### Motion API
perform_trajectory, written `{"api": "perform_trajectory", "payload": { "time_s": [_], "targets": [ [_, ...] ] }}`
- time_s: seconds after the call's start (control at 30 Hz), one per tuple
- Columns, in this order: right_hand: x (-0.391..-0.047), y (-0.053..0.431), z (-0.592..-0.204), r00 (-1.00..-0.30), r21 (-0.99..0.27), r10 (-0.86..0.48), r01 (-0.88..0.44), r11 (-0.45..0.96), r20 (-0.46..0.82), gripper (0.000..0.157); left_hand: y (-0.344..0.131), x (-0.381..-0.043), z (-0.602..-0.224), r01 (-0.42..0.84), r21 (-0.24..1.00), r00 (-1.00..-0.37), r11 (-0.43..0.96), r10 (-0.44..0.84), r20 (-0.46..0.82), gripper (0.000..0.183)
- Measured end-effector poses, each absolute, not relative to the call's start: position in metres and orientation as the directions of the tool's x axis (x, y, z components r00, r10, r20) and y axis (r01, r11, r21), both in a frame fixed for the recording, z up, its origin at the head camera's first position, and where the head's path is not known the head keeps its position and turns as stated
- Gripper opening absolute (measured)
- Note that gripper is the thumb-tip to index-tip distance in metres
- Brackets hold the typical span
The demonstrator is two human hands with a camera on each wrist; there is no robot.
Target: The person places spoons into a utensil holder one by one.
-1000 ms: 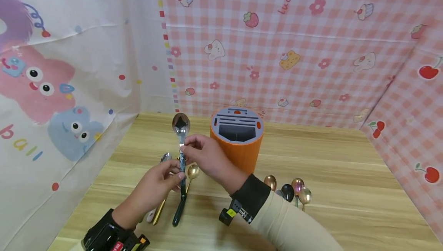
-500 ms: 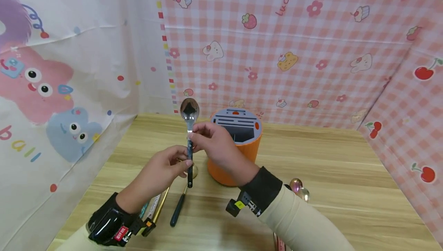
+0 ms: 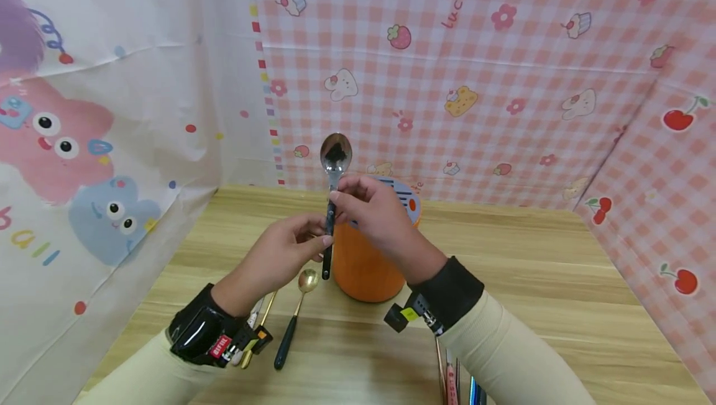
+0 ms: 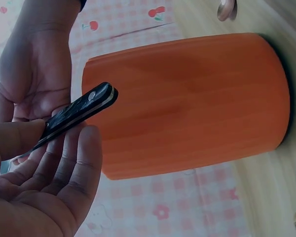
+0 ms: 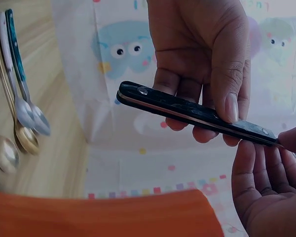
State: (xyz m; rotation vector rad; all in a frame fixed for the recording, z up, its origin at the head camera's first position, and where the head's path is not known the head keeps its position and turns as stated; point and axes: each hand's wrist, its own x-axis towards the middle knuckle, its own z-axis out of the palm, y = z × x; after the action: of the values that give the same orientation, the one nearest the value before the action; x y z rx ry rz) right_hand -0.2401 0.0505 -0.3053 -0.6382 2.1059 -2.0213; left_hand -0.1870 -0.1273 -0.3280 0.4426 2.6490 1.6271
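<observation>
Fingers of the left hand [image 3: 279,253] pinch a metal spoon with a black, blue-marbled handle [image 3: 330,212], thumb on one face, fingertips on the other. Thumb and fingers of the right hand [image 3: 377,212] are clamped nearer its bowl, at the top of that handle. The spoon is held clear of the table, bowl uppermost in the head view, near a tall, round-sided orange container [image 3: 366,268]. Its oval bowl is mirror-smooth; the handle is a flat slab with a rounded end. Faint streaks run along the container's matt wall, beneath a slotted pale grey-blue top [image 3: 405,197] partly hidden by the right hand.

Beyond, on the pale wood-grain table [image 3: 531,281], lies a gold spoon with a slim black handle [image 3: 288,330]; more slender cutlery handles [image 3: 450,380] show beside the right sleeve. Behind hangs a creased pink gingham cloth [image 3: 447,82].

The right wrist view shows silver rivets and a metal strip sandwiched between the handle's dark scales. It also shows the bowls of a teal-handled spoon [image 5: 17,54] and a white-handled spoon [image 5: 12,64], hidden in the head view. The left wrist view reveals the container's base edge.
</observation>
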Motion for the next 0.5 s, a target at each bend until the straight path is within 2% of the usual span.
{"api": "perform_trajectory", "payload": {
  "time_s": [0.23,0.5],
  "targets": [
    [-0.249,0.069,-0.289,-0.889,-0.960,-0.381,-0.281,0.010,0.256,0.014,-0.113,-0.201,-0.309,0.257,0.845,-0.949,0.469,0.289,0.128,0.020],
    [-0.254,0.093,-0.277,-0.877,-0.932,-0.352,-0.362,0.036,0.327,0.017,-0.096,-0.217,-0.295,0.342,0.799,-0.918,0.495,0.359,0.170,0.014]
  ]
}}
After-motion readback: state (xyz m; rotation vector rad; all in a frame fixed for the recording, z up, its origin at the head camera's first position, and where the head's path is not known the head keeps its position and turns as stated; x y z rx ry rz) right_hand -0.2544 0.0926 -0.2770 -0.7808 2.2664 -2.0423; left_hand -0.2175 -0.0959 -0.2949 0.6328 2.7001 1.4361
